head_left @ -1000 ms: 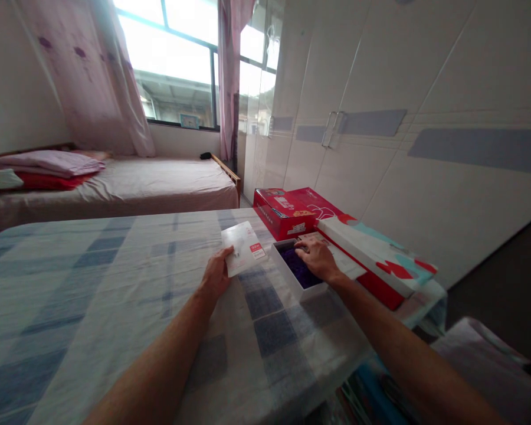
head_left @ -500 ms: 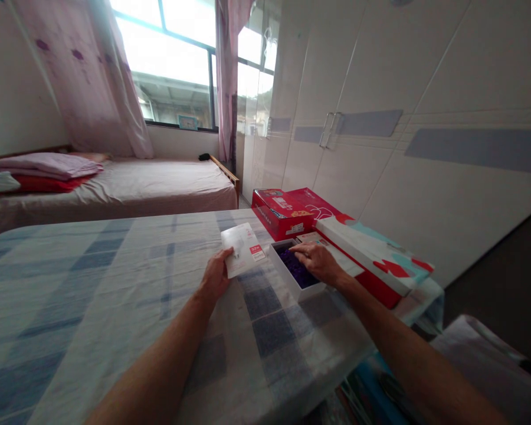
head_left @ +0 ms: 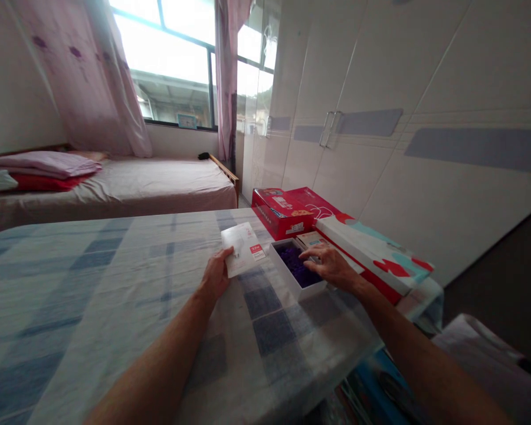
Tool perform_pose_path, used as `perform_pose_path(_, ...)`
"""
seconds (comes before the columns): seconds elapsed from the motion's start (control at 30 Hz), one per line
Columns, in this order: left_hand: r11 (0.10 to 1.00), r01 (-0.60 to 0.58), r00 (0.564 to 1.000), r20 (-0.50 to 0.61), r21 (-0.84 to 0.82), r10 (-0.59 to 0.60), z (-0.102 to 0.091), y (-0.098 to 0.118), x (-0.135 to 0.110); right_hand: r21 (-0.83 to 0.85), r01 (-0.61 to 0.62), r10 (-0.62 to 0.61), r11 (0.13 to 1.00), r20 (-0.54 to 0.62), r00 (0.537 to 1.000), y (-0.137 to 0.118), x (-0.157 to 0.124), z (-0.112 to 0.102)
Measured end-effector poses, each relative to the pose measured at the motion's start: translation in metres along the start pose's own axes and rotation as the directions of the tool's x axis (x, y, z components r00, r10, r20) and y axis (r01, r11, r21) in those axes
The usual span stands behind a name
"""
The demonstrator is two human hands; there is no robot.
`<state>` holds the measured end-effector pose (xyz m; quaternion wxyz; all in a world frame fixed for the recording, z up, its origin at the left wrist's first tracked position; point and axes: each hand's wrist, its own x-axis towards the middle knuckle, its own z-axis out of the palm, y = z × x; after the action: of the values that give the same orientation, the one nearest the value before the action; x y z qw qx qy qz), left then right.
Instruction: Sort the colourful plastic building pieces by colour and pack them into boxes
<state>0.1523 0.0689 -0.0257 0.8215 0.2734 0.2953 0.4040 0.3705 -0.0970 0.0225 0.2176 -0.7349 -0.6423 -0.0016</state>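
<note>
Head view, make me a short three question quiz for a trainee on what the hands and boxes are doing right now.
1. True or false: the left hand rests on the white packet.
2. What fills the open white box under the right hand? A) purple lining B) green cloth C) nothing
3. Fill in: behind the open box, at the bed's edge, lies a ___ carton.

Key
1. True: its fingers lie on the packet's near corner.
2. A: purple lining shows inside.
3. Red.
</note>
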Motion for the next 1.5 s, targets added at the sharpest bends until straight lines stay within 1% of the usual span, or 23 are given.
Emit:
perform_pose_path(0.07, 1.000, 0.001, 1.000, -0.007, -0.002, -0.001, 0.002, 0.000, -0.001, 0.005, 0.026, -0.027, 1.000, 0.055, 0.998, 0.005, -0.006, 0.001)
perform_pose_path(0.13, 1.000, -0.001, 1.000, -0.007, 0.007, 0.001, 0.003, 0.001, -0.002, 0.016, 0.025, -0.026, 1.000, 0.029, 0.999, 0.008, -0.008, 0.004)
perform_pose_path(0.23, 0.999, -0.015, 1.000, -0.002, 0.031, 0.016, 0.003, 0.001, -0.002, 0.055, -0.015, 0.016, 0.998, -0.032, 0.999, 0.011, -0.005, 0.001)
perform_pose_path(0.33, 0.998, -0.025, 1.000, 0.001, 0.049, 0.025, 0.002, 0.000, -0.001, 0.091, -0.066, 0.069, 0.994, -0.027, 0.997, 0.013, 0.001, -0.008)
perform_pose_path(0.4, 0.999, -0.022, 1.000, 0.003, 0.041, 0.022, 0.001, 0.000, -0.001, 0.086, -0.086, 0.088, 0.993, -0.017, 0.996, 0.013, 0.002, -0.010)
perform_pose_path(0.5, 0.999, -0.015, 1.000, 0.004, 0.036, 0.015, 0.002, 0.000, -0.001, 0.013, -0.025, 0.024, 1.000, 0.014, 1.000, 0.010, 0.001, -0.002)
perform_pose_path(0.6, 0.999, -0.011, 1.000, 0.004, 0.036, 0.011, 0.002, 0.000, -0.002, -0.099, 0.021, -0.023, 0.995, -0.024, 0.999, 0.004, -0.004, 0.012)
perform_pose_path(0.67, 0.999, -0.011, 1.000, 0.002, 0.034, 0.011, 0.003, 0.001, -0.002, -0.128, 0.019, -0.025, 0.992, -0.045, 0.999, 0.002, -0.006, 0.018)
perform_pose_path(0.77, 0.999, -0.008, 1.000, -0.001, 0.045, 0.008, 0.003, 0.000, -0.002, -0.124, 0.019, -0.024, 0.992, -0.045, 0.999, 0.000, -0.006, 0.018)
perform_pose_path(0.87, 0.998, -0.016, 1.000, 0.014, 0.065, 0.016, 0.003, -0.001, -0.002, -0.169, -0.010, -0.009, 0.986, -0.111, 0.994, -0.006, -0.003, 0.018)
perform_pose_path(0.9, 0.997, -0.021, 1.000, 0.022, 0.071, 0.019, 0.003, -0.001, -0.003, -0.190, -0.013, -0.009, 0.982, -0.113, 0.994, -0.009, -0.002, 0.020)
perform_pose_path(1.0, 0.997, -0.024, 0.998, 0.056, 0.077, 0.020, 0.004, -0.002, -0.005, -0.215, -0.013, 0.000, 0.976, -0.062, 0.998, -0.018, 0.001, 0.027)
perform_pose_path(1.07, 0.997, -0.019, 0.997, 0.076, 0.075, 0.014, 0.008, -0.001, -0.009, -0.181, -0.032, 0.019, 0.983, -0.074, 0.997, -0.021, 0.002, 0.029)
perform_pose_path(1.1, 0.997, -0.019, 0.996, 0.085, 0.076, 0.013, 0.011, -0.001, -0.011, -0.150, -0.045, 0.029, 0.988, -0.106, 0.994, -0.020, 0.001, 0.028)
perform_pose_path(1.17, 0.996, -0.020, 0.995, 0.101, 0.091, 0.011, 0.020, -0.003, -0.018, -0.059, -0.055, 0.042, 0.997, -0.204, 0.978, -0.020, -0.004, 0.024)
perform_pose_path(1.23, 0.993, -0.016, 0.991, 0.131, 0.113, 0.001, 0.030, -0.009, -0.026, 0.068, -0.059, 0.077, 0.996, -0.299, 0.951, -0.022, -0.013, 0.017)
perform_pose_path(1.3, 0.991, 0.002, 0.983, 0.181, 0.136, -0.027, 0.040, -0.019, -0.035, 0.217, -0.068, 0.136, 0.974, -0.320, 0.938, -0.027, -0.026, 0.012)
perform_pose_path(1.37, 0.988, 0.016, 0.970, 0.236, 0.154, -0.053, 0.049, -0.032, -0.043, 0.313, -0.090, 0.189, 0.945, -0.300, 0.935, -0.034, -0.041, 0.011)
perform_pose_path(1.43, 0.982, 0.013, 0.958, 0.280, 0.188, -0.066, 0.056, -0.046, -0.048, 0.305, -0.104, 0.204, 0.947, -0.316, 0.927, -0.038, -0.055, 0.013)
perform_pose_path(1.5, 0.967, -0.024, 0.948, 0.312, 0.253, -0.058, 0.064, -0.057, -0.050, 0.231, -0.108, 0.190, 0.967, -0.372, 0.908, -0.037, -0.066, 0.018)
